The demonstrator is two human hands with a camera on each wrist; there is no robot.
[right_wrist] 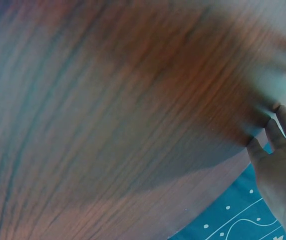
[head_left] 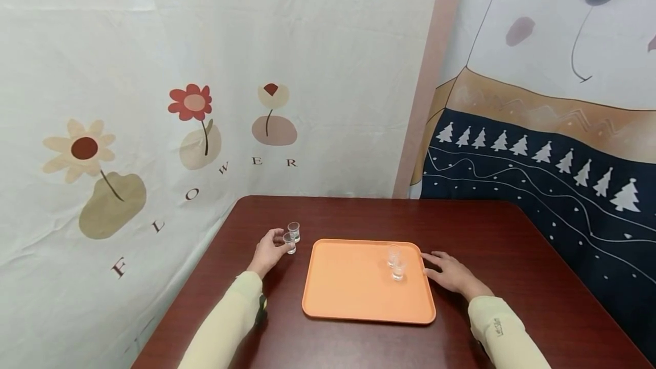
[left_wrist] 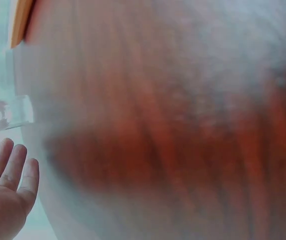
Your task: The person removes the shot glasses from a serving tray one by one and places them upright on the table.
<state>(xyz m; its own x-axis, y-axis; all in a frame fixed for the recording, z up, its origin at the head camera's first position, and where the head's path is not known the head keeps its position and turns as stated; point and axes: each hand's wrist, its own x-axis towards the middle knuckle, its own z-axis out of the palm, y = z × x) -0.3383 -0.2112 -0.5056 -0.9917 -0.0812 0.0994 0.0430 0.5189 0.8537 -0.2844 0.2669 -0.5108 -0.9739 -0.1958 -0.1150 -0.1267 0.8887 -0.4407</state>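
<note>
Two small clear shot glasses stand close together on the table, left of the orange tray. My left hand is at the nearer glass, its thumb and fingers spread about it. The other glass stands just behind. In the left wrist view, the straight fingers lie beside a clear glass; thumb and index contact is hidden there. Two more shot glasses, one farther and one nearer, stand at the tray's right. My right hand lies fingers extended, fingertips at the tray's right rim.
The dark red-brown wooden table carries everything. Behind it hangs a pale cloth with printed flowers and letters. To the right is a cloth with a bear and white trees on navy.
</note>
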